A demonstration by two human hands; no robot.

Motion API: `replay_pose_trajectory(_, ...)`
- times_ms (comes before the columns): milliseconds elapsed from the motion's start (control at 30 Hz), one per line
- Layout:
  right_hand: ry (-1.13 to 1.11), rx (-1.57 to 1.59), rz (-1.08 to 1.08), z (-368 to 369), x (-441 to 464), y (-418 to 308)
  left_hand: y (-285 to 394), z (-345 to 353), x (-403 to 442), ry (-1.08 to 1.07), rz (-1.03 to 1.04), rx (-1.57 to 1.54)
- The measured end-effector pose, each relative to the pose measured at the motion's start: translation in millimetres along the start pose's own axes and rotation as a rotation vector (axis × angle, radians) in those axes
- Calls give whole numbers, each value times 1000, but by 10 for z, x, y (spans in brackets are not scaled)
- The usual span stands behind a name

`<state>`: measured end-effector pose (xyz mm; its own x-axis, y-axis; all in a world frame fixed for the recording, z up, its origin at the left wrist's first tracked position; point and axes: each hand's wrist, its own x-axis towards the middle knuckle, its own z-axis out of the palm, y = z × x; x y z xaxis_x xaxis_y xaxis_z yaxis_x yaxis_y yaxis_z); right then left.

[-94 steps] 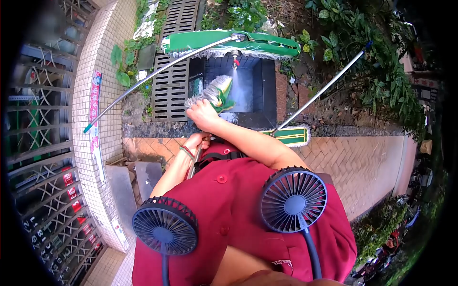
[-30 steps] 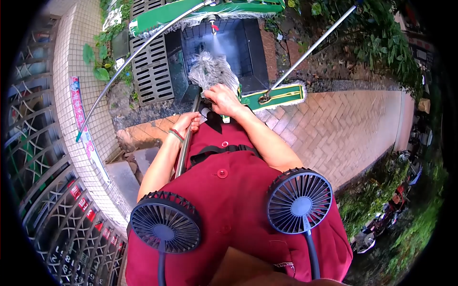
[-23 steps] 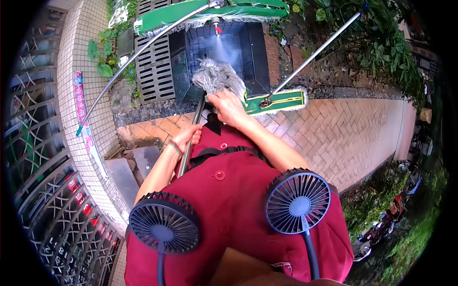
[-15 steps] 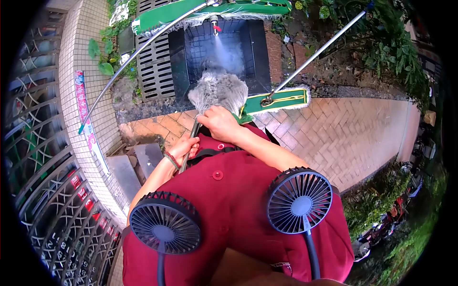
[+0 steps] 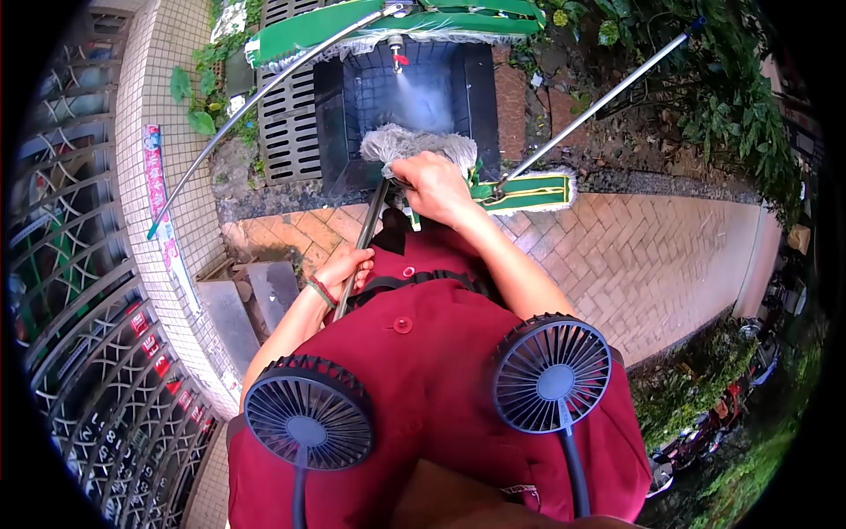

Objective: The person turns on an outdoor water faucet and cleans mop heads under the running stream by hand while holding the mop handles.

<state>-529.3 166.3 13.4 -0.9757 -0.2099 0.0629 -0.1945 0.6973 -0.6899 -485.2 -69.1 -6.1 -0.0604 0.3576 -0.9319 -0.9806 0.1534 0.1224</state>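
Observation:
My left hand (image 5: pixel 346 267) is closed around the metal pole (image 5: pixel 372 219) of a mop, low down near my belt. Farther forward, my right hand (image 5: pixel 436 187) grips the shaggy grey mop head (image 5: pixel 419 144) close to where the pole meets it. The mop head lies over the near edge of a dark tiled basin (image 5: pixel 332 132). Water sprays down into that basin from a tap (image 5: pixel 398 60) with a red handle. My right palm and the underside of the mop head are hidden.
A green flat mop (image 5: pixel 308 37) lies across the basin's far side, its pole slanting left. Another green flat mop (image 5: pixel 538 191) rests on the brick paving (image 5: pixel 617 256) at right. A slotted drain grate (image 5: pixel 289 132) borders the basin. Two small fans (image 5: pixel 555 381) hang at my chest.
My right hand has moved forward and to the right with the mop head, which is now bunched up. More of the pole shows between my hands. My left hand has hardly moved.

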Motion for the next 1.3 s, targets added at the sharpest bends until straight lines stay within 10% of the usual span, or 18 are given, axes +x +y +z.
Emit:
replay_pose_trajectory(367, -120, 114, 32, 90, -176, -78, -66, -9, 377, -21, -38, -196)
replay_pose_trajectory(700, 201, 456, 627, -980, -282, 1003, 172, 485, 485, -75, 51, -61)
replay_pose_trajectory(1300, 437, 398, 684, -1141, -340, 1511, 289, 690, 657, -90, 38, -35)
